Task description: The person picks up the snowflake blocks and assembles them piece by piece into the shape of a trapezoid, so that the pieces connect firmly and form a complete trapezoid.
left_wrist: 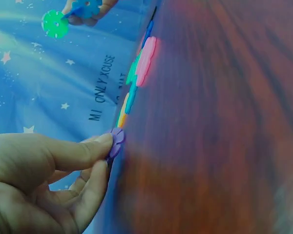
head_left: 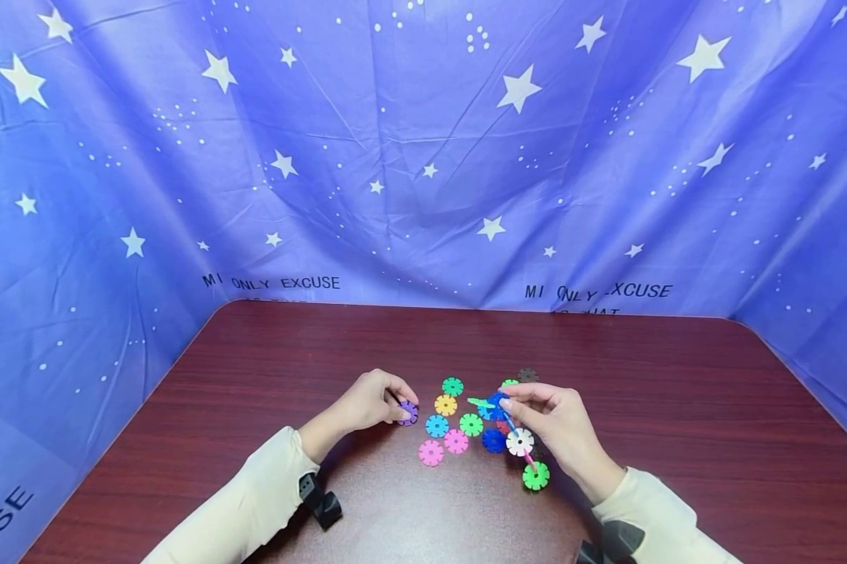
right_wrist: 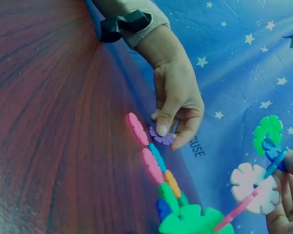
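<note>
Between thumb and fingertips, my left hand (head_left: pixel 374 401) pinches a purple notched plastic disc (head_left: pixel 410 413) low at the table, left of the loose pieces. My right hand (head_left: pixel 562 419) holds a chain of slotted discs by a dark blue disc (head_left: pixel 497 406). From that grip the chain runs through a light blue piece to a white disc (head_left: pixel 520 442), then a pink one seen edge-on, and ends in a green disc (head_left: pixel 536 475). Another green disc (right_wrist: pixel 268 135) joins at the chain's other end, as the right wrist view shows. My right fingers partly hide the joint.
Loose discs lie flat between the hands: teal (head_left: pixel 453 386), orange (head_left: pixel 446 405), light blue (head_left: pixel 437 426), pink (head_left: pixel 432 453) and others. A brown disc (head_left: pixel 528 375) sits behind the right hand. Starry blue cloth (head_left: pixel 423 196) surrounds the dark red wooden table (head_left: pixel 289 337).
</note>
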Motion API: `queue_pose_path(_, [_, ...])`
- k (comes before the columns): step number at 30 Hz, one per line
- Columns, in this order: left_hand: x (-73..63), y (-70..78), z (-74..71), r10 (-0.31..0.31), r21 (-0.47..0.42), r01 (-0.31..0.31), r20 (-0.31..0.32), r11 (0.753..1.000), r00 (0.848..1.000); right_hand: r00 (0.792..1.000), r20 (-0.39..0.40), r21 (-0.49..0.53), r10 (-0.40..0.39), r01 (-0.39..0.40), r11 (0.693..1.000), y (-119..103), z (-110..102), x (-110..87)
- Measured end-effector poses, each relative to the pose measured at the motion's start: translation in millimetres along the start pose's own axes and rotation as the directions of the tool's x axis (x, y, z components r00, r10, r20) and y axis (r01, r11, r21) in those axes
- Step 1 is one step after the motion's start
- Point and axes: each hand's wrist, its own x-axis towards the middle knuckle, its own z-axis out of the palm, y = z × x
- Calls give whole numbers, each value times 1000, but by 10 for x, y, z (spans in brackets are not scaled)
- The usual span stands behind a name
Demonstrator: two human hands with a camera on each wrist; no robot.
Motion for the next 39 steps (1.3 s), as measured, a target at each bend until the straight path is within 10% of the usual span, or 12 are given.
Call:
queue_pose_path(18, [-116, 567, 188, 106, -314, -168, -204, 934, 973, 983, -72, -63, -171, 167, 984, -110, 40, -84])
queue_pose_path(39, [-136, 765, 404, 190, -165, -272, -390, 948, 901, 966, -93, -42, -240, 237, 971, -112, 54, -75])
